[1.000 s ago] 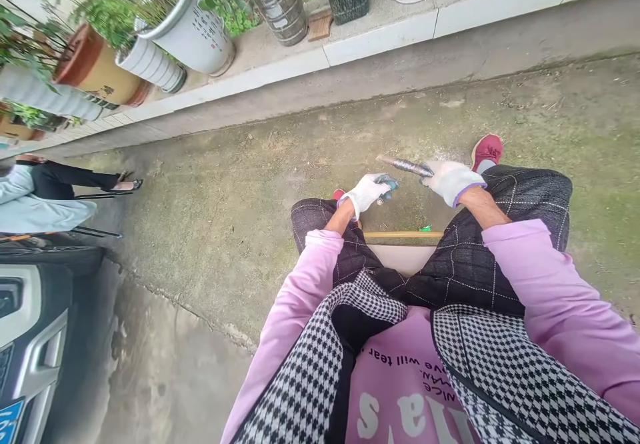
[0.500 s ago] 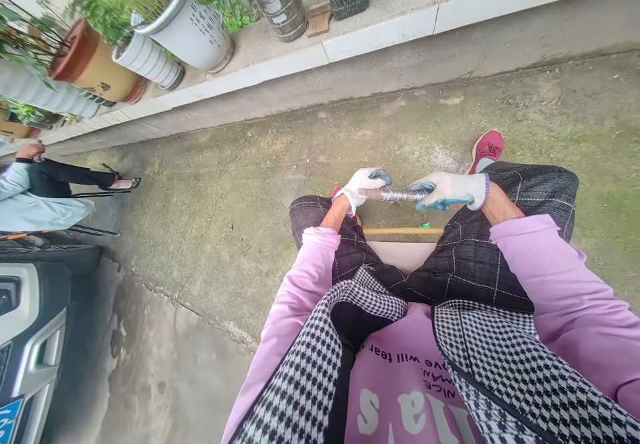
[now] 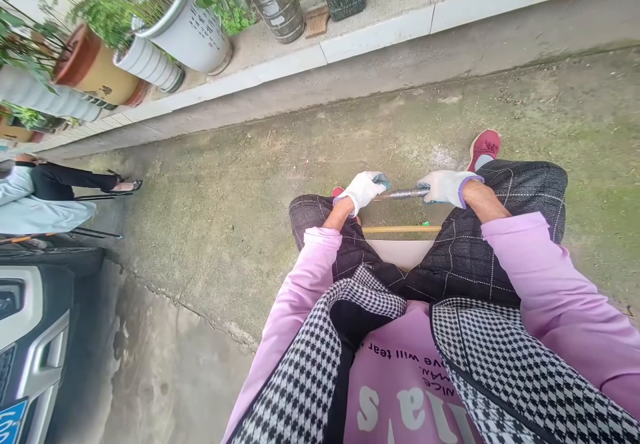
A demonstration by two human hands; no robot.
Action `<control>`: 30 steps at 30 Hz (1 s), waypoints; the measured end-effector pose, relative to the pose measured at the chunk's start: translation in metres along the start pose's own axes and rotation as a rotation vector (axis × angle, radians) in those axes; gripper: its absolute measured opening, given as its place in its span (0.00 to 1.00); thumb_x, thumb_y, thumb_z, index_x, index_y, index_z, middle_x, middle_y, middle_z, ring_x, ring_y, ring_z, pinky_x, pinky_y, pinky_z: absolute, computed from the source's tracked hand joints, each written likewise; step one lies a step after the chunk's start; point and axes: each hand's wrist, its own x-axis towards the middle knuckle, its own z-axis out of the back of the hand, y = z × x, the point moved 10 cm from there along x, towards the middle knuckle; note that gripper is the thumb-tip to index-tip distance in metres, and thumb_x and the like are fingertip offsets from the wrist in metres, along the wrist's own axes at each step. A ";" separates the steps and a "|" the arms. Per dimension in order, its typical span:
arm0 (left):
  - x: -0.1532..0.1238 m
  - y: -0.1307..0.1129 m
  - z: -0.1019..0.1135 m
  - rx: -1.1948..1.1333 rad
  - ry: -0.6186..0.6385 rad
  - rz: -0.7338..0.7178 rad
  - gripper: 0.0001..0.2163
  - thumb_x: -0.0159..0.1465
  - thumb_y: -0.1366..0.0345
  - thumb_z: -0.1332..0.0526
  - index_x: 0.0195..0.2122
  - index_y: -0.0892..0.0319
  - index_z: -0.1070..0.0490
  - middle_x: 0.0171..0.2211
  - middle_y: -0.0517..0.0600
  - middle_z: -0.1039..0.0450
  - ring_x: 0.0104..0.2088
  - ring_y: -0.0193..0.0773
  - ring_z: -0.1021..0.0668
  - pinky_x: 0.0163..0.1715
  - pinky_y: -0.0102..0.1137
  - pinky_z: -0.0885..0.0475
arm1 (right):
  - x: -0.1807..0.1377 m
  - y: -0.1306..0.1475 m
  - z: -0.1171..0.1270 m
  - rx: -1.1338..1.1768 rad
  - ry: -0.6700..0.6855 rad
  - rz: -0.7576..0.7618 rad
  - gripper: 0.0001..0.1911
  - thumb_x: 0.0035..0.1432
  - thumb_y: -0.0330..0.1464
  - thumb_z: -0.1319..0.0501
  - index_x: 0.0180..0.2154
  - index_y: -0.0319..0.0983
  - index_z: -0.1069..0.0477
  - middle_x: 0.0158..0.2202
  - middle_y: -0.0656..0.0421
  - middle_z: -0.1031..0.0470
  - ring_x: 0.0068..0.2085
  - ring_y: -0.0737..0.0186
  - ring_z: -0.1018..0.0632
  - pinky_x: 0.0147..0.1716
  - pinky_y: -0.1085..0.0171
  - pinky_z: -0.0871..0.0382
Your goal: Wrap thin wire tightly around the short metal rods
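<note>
Between my hands a short stick wrapped in silvery wire (image 3: pixel 407 193) is held level, above the gap between my knees. My left hand (image 3: pixel 364 191), in a white work glove with a blue-grey palm, is closed around its left end. The same kind of glove, with a purple cuff, covers my right hand (image 3: pixel 445 187), whose fingers are wrapped round the other end. Both ends of the stick are hidden inside the gloves. Just below it, a yellow-brown rod (image 3: pixel 400 229) spans the gap between my legs, in front of a pale seat edge (image 3: pixel 403 253).
A tiled ledge (image 3: pixel 375 41) with several potted plants (image 3: pixel 190 27) runs along the far side. At the left a seated person (image 3: pixel 60 184) is on a folding chair, near a parked car (image 3: pixel 30 324). Mossy concrete ground (image 3: pixel 225 211) lies around me.
My right hand has turned over the stick, so its back now shows more, and has shifted slightly. My left hand has moved slightly toward it, still holding the stick.
</note>
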 end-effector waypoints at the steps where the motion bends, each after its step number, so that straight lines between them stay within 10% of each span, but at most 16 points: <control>1: 0.000 0.000 -0.002 -0.015 0.003 0.009 0.07 0.62 0.74 0.30 0.28 0.58 0.21 0.27 0.44 0.24 0.30 0.35 0.28 0.37 0.31 0.31 | 0.002 -0.002 0.003 -0.006 -0.031 -0.024 0.07 0.56 0.27 0.25 0.33 0.43 0.20 0.30 0.55 0.19 0.35 0.49 0.17 0.38 0.56 0.30; 7: 0.002 -0.001 -0.005 -0.335 0.018 0.041 0.03 0.61 0.73 0.27 0.36 0.60 0.15 0.30 0.46 0.18 0.30 0.33 0.22 0.40 0.31 0.26 | 0.008 -0.016 0.029 -0.036 -0.234 -0.118 0.14 0.67 0.34 0.31 0.53 0.40 0.13 0.47 0.46 0.11 0.46 0.43 0.14 0.43 0.56 0.26; 13: 0.003 -0.006 -0.013 -0.472 0.168 -0.011 0.12 0.59 0.69 0.20 0.43 0.63 0.15 0.37 0.52 0.12 0.37 0.38 0.15 0.55 0.38 0.20 | 0.005 -0.015 0.034 0.436 -0.320 -0.104 0.16 0.62 0.38 0.27 0.50 0.42 0.15 0.29 0.61 0.22 0.31 0.56 0.22 0.31 0.61 0.29; 21: 0.003 -0.001 -0.018 -0.201 0.163 0.018 0.04 0.65 0.67 0.24 0.36 0.61 0.15 0.36 0.51 0.13 0.40 0.39 0.16 0.51 0.33 0.22 | -0.014 0.010 0.031 1.138 -0.136 0.157 0.32 0.46 0.43 0.13 0.51 0.40 0.16 0.30 0.65 0.24 0.25 0.67 0.30 0.22 0.67 0.32; 30: 0.008 0.000 0.015 -0.094 -0.048 0.047 0.11 0.66 0.76 0.31 0.27 0.58 0.25 0.26 0.45 0.23 0.31 0.34 0.24 0.40 0.29 0.28 | -0.031 0.020 -0.003 0.765 0.229 0.211 0.29 0.44 0.51 0.15 0.41 0.41 0.16 0.29 0.65 0.25 0.26 0.66 0.28 0.24 0.65 0.34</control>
